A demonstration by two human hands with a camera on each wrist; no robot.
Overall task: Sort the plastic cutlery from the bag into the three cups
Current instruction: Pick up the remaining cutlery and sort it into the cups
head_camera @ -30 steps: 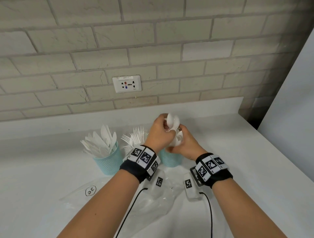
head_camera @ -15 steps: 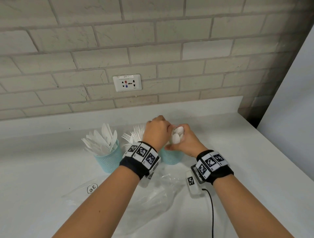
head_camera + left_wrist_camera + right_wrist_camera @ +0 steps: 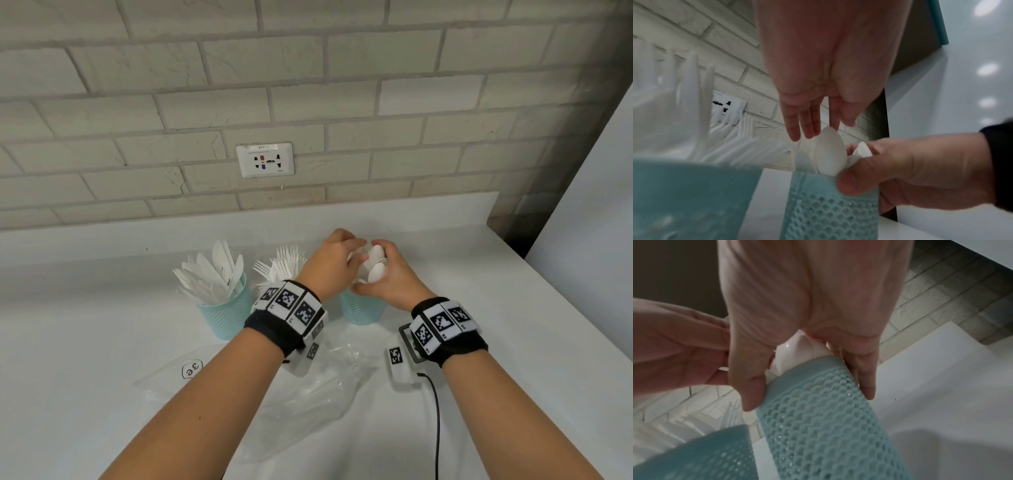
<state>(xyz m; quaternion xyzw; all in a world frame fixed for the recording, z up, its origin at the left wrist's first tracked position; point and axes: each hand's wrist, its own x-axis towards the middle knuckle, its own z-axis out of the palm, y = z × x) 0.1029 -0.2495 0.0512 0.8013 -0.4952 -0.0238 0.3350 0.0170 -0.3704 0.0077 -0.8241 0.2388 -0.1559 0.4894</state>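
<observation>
Three teal mesh cups stand on the white counter. The left cup [image 3: 224, 315] holds knives [image 3: 212, 274]. Forks [image 3: 286, 265] fan out of the middle cup, which is mostly hidden behind my left wrist. The right cup [image 3: 363, 310] holds a bunch of white spoons [image 3: 375, 260]. My right hand [image 3: 383, 274] wraps round the spoon bowls at the rim, its thumb [image 3: 750, 394] on the cup wall [image 3: 818, 410]. My left hand [image 3: 349, 250] reaches over from the left, and its straight fingers [image 3: 803, 128] touch the spoon tips [image 3: 830, 154]. The crumpled clear bag [image 3: 308, 394] lies near me.
A wall socket [image 3: 265, 160] sits in the brick wall behind the cups. A white panel [image 3: 582, 222] bounds the counter on the right. A black cable [image 3: 437, 428] trails from my right wrist. A round label [image 3: 191, 369] lies on the bag's left part.
Both hands have come down with the spoon bunch, which was held above the right cup and now stands in it. The left fingers have loosened to rest on the spoon tops.
</observation>
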